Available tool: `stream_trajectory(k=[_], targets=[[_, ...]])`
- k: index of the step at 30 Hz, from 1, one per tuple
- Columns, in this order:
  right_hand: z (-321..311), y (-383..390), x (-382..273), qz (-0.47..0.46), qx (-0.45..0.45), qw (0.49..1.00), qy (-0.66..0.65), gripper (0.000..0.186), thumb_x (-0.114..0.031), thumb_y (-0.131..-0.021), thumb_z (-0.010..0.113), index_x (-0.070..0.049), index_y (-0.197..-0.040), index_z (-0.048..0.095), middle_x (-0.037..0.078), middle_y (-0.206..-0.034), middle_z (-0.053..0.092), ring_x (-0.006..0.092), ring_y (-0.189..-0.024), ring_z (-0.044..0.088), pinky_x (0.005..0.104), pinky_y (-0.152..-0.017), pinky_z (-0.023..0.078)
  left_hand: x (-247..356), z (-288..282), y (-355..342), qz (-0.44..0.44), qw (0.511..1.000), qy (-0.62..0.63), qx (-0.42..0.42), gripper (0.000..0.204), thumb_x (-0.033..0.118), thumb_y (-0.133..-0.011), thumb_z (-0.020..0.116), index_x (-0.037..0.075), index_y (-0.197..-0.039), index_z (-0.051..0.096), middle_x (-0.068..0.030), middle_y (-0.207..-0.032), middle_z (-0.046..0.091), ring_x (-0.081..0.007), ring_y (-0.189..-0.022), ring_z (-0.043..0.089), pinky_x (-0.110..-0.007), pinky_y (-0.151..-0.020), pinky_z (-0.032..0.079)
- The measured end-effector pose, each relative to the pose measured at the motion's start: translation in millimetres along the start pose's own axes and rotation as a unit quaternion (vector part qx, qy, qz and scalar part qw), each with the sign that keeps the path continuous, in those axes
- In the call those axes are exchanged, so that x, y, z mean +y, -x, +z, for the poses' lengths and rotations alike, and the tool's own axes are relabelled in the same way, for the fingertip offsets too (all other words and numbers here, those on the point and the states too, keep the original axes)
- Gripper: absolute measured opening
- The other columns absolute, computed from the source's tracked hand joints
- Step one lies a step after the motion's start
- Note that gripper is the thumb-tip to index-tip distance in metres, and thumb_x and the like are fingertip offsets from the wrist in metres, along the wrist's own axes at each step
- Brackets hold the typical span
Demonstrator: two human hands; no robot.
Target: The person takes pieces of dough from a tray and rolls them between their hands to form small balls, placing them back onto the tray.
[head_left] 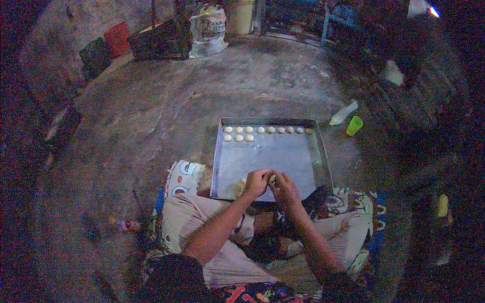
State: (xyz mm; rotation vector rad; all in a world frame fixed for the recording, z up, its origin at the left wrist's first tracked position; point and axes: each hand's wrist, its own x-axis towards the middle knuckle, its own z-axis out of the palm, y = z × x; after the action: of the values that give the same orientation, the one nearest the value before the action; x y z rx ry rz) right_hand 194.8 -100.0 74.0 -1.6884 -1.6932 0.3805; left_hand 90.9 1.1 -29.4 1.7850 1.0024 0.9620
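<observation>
A wide metal tray (pixel 324 151) lies in front of my crossed legs. Along its far side sit several small, pale, round dough pieces (pixel 260 130), one full row and a shorter one at the left. Over the tray's near edge, my left hand (pixel 256 183) and my right hand (pixel 285 192) meet with fingers closed. Between their fingertips shows a small pale piece of dough (pixel 273 179), partly covered by the fingers. A larger dough lump (pixel 239 188) rests in the tray beside my left hand, partly hidden by it.
Right of the tray, a yellow-green cup (pixel 354 125) and a whitish, crumpled item (pixel 344 113) lie on the concrete floor. A patterned mat (pixel 182 174) is under my legs. Farther off stand a white sack (pixel 208 31), a dark box (pixel 159 43) and a red panel (pixel 116 39).
</observation>
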Motion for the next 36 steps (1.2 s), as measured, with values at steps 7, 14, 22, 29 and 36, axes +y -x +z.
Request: stream_trajectory(k=[7, 14, 22, 29, 36], targets=[[-2.0, -23.5, 27.7, -0.074, -0.154, 0.957, 0.233, 0.018, -0.017, -0.086, 0.058, -0.006, -0.101, 0.060, 0.016, -0.090, 0.064, 0.0385, -0.079, 0.063, 0.0457, -0.066, 0.052, 46.4, -36.5, -7.8, -0.163, 0.978, -0.045, -0.126, 0.037, 0.038, -0.092, 0.055, 0.003, -0.094, 0.070, -0.0175, -0.081, 0.068, -0.0337, -0.075, 0.066, -0.043, -0.070, 0.050], [-12.3, -32.3, 54.5, 0.134, -0.091, 0.986, -0.027, 0.031, -0.032, -0.094, 0.054, -0.005, -0.100, 0.067, 0.013, -0.084, 0.069, 0.0270, -0.069, 0.066, 0.0400, -0.063, 0.052, 50.7, -21.7, -16.7, 0.016, 0.968, 0.104, -0.226, 0.029, 0.021, -0.093, 0.057, 0.006, -0.118, 0.062, -0.0163, -0.104, 0.067, -0.0268, -0.095, 0.064, -0.037, -0.087, 0.049], [-9.4, -45.1, 57.6, 0.240, -0.149, 0.836, -0.470, 0.044, -0.040, -0.099, 0.049, 0.001, -0.101, 0.065, 0.006, -0.090, 0.066, 0.0172, -0.079, 0.062, 0.0310, -0.071, 0.050, 79.2, -26.7, -28.3, -0.163, 0.954, 0.238, -0.082, 0.029, 0.019, -0.098, 0.052, 0.004, -0.121, 0.061, -0.0080, -0.107, 0.068, -0.0154, -0.080, 0.065, -0.030, -0.077, 0.054], [-42.3, -59.1, 31.6, 0.218, -0.180, 0.866, -0.413, 0.040, -0.039, -0.099, 0.051, -0.002, -0.094, 0.063, 0.001, -0.080, 0.061, 0.0098, -0.070, 0.055, 0.0246, -0.064, 0.044, 118.1, -27.5, -27.4, -0.196, 0.922, 0.320, -0.091, 0.029, -0.002, -0.094, 0.043, 0.001, -0.118, 0.059, -0.0089, -0.109, 0.065, -0.0149, -0.074, 0.061, -0.028, -0.068, 0.052], [-38.7, -52.3, 48.3, 0.224, -0.089, 0.906, -0.349, 0.035, -0.035, -0.100, 0.050, -0.004, -0.086, 0.061, -0.003, -0.071, 0.054, 0.0074, -0.061, 0.046, 0.0246, -0.055, 0.038, 122.9, -12.4, -31.5, -0.064, 0.917, 0.364, -0.150, 0.032, 0.015, -0.101, 0.042, 0.002, -0.126, 0.055, -0.0082, -0.127, 0.057, -0.0185, -0.108, 0.055, -0.031, -0.095, 0.044]])
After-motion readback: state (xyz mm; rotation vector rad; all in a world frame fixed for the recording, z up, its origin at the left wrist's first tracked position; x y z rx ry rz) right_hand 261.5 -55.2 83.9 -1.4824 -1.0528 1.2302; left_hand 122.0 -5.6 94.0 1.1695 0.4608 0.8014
